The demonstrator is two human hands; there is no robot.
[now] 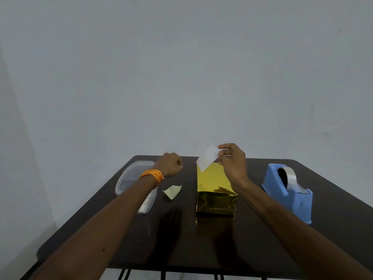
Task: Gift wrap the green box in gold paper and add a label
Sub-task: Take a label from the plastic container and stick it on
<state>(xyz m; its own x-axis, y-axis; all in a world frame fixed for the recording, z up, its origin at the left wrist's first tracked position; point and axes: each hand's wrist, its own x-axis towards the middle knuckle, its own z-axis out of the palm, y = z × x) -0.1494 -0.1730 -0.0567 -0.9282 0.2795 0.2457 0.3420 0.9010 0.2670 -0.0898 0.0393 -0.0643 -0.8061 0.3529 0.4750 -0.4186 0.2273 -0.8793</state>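
Note:
The box point(215, 190) stands in the middle of the dark table, fully covered in shiny gold paper. Above its far end my right hand point(233, 160) pinches a white rectangular label point(207, 158) between thumb and fingers, holding it in the air. My left hand point(171, 164) hovers left of the box with its fingers curled into a fist; nothing shows in it. An orange thread band circles that wrist. A small curled scrap of pale backing paper point(172, 191) lies on the table between my left arm and the box.
A blue tape dispenser point(288, 191) with a clear tape roll stands at the right. A clear plastic container point(131, 178) lies at the left, partly under my left forearm. The dark table point(181, 239) ends near a grey wall.

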